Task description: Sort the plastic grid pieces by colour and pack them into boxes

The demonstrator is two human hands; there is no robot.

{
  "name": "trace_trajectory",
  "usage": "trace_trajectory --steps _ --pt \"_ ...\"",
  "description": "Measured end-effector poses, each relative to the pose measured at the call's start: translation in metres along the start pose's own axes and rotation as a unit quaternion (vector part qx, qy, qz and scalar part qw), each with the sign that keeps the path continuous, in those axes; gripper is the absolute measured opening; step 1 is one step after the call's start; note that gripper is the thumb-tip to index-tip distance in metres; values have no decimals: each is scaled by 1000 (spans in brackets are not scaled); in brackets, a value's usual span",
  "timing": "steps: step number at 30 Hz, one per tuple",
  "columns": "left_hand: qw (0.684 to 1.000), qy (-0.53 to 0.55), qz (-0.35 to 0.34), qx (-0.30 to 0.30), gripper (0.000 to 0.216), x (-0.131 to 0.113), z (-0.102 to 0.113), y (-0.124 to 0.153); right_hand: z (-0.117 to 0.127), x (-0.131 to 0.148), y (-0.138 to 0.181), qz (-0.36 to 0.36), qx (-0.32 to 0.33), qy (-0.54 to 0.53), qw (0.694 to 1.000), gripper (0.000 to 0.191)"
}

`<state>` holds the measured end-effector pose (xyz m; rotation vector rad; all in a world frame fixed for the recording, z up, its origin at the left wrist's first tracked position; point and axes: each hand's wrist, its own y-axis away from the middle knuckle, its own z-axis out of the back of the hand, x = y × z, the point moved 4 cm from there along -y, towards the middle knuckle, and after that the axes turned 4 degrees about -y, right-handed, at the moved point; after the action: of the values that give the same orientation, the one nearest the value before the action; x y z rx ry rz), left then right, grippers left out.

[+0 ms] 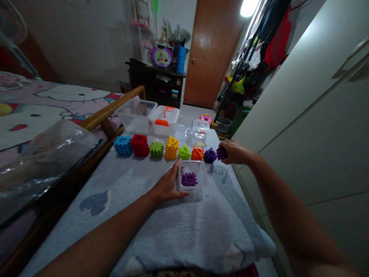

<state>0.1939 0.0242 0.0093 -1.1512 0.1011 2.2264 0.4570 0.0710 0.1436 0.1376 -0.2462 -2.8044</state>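
Observation:
My left hand [168, 184] is closed around the left side of a small clear plastic container [203, 177], which rests tilted toward me on the cloth. Purple interlocking blocks [189, 179] lie inside it. At the right end of a row of block stacks, my right hand [235, 151] grips a bunch of purple blocks [221, 153]. Just left of that hand sits a dark violet stack [210, 155]. The row continues leftward with orange [197, 153], lime [184, 152], yellow [172, 147], green [156, 150], red [140, 145] and blue [123, 146] stacks.
Behind the row stand an open clear bin [135, 113], a lidded box with orange latches [164, 117] and small clear containers [201, 127]. A wooden bed rail [115, 107] borders the left; a pale cabinet [311, 134] borders the right. Plastic sheeting [52, 154] covers part of the bed.

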Motion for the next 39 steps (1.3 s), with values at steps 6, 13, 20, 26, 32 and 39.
trace_trajectory --steps 6,13,20,26,32,39 --pt "1000 6 -19 -8 124 4 -1 0 38 102 13 171 -5 -37 984 40" --pt "999 3 -42 -9 127 6 -3 -2 6 146 4 212 45 25 976 40" --pt "999 2 -46 -13 129 6 -4 -2 0 148 3 202 70 31 976 47" --pt "998 -5 -53 -16 129 8 -4 -2 -4 147 -5 192 126 41 972 49" --pt "998 9 -54 -15 128 7 -3 -1 -17 147 -17 205 158 29 965 51" --pt "999 17 -43 -15 127 4 -2 -1 -26 150 -17 202 145 17 968 51"
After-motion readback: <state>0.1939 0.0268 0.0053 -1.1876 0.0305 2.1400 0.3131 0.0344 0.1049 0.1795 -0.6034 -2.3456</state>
